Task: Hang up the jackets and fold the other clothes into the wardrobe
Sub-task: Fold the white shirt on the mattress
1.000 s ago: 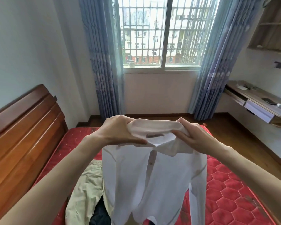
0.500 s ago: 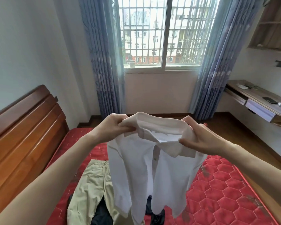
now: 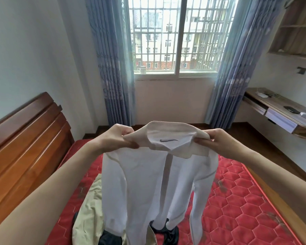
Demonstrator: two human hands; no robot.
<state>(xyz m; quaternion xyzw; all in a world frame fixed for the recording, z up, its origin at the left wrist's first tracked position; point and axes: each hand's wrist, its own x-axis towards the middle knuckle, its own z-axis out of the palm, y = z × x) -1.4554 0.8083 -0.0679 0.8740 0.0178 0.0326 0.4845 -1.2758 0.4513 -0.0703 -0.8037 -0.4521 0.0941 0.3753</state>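
Note:
A white collared shirt (image 3: 148, 183) hangs in the air in front of me, above the bed. My left hand (image 3: 117, 138) pinches the left end of its collar, and my right hand (image 3: 215, 140) pinches the right end. The collar is spread wide, with a small label showing inside. Both sleeves dangle down. Under the shirt, a beige garment (image 3: 90, 209) lies on the red quilted mattress (image 3: 237, 200), and a dark garment (image 3: 170, 234) lies partly hidden behind the shirt's hem.
A wooden headboard (image 3: 25, 147) runs along the left. Ahead is a barred window (image 3: 173, 36) between blue curtains. A wall desk (image 3: 281, 112) with a phone and small items is on the right, with open shelves (image 3: 297, 32) above it. No wardrobe is in view.
My hands have moved apart along the collar and stretched it open. The shirt now hangs straighter and faces me more squarely.

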